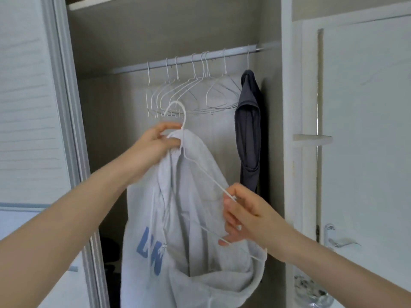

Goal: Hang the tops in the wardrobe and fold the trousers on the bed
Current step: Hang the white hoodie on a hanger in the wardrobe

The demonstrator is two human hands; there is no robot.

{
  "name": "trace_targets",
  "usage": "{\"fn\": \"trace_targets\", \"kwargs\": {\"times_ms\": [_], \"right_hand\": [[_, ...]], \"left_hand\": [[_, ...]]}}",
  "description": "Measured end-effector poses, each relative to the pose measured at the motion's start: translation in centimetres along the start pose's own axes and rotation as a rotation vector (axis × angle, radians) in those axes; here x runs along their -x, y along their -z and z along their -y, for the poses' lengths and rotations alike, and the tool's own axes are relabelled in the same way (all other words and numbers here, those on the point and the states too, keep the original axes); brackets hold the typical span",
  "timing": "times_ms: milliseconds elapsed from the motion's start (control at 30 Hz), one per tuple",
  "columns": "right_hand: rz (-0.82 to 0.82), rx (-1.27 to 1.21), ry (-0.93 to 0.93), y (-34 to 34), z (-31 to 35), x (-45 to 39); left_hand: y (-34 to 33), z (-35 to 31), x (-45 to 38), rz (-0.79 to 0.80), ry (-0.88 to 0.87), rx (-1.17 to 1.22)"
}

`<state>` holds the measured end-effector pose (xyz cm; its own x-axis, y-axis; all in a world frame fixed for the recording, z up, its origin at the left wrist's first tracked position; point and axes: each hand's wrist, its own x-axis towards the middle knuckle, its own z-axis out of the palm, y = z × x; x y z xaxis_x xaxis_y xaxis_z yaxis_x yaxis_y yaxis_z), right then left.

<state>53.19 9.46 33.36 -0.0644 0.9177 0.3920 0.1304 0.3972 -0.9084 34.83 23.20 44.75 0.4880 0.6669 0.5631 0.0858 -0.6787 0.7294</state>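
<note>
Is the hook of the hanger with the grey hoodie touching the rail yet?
Apart. The head view shows the hanger's hook well below the rail, with bare wardrobe wall between them. The left hand holds its neck and the grey hoodie.

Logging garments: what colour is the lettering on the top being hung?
Blue lettering on the light grey top, clearest in the head view.

soft matt cloth hoodie [178,218], smooth coated-wire hanger [201,171].
</note>
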Motion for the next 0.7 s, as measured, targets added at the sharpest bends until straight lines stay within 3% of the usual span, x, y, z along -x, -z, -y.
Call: {"fn": "trace_targets", "kwargs": {"times_ms": [67, 167, 333, 467, 567, 600, 633, 700], "right_hand": [[-0.005, -0.08, 0.064, 0.3, 1.0, 0.1], [-0.017, -0.135, 0.112, 0.9, 2.1, -0.3], [-0.052, -0.046, 0.063, 1.3, 1.6, -1.3], [-0.236, 0.432, 0.059, 1.4, 0.7, -2.3], [-0.662, 1.118, 0.247, 0.4, -0.1, -2.7], [-0.771, 1.204, 0.377, -0.8, -0.1, -2.6], [-0.776, 1.184, 0.457, -2.1, -0.4, -2.4], [-0.48, 0.966, 0.317, -4.8, -1.7, -2.3]], "left_hand": [[2.5, -1.0, 0.3, 0.106, -0.127, -0.144], [4.8, -0.7, 0.3, 0.072, -0.258, -0.455], [3.0, 1.7, -0.1, 0.027, -0.324, -0.424], [3.1, 3.8, -0.6, -0.048, -0.244, -0.353], [2.5, 5.0, -1.1, -0.301, -0.183, -0.396], [2.4, 5.1, -1.3, -0.368, -0.162, -0.403], [2.4, 5.0, -1.4, -0.414, -0.136, -0.391], [2.7, 4.9, -1.9, -0.452, -0.081, -0.313]]}}
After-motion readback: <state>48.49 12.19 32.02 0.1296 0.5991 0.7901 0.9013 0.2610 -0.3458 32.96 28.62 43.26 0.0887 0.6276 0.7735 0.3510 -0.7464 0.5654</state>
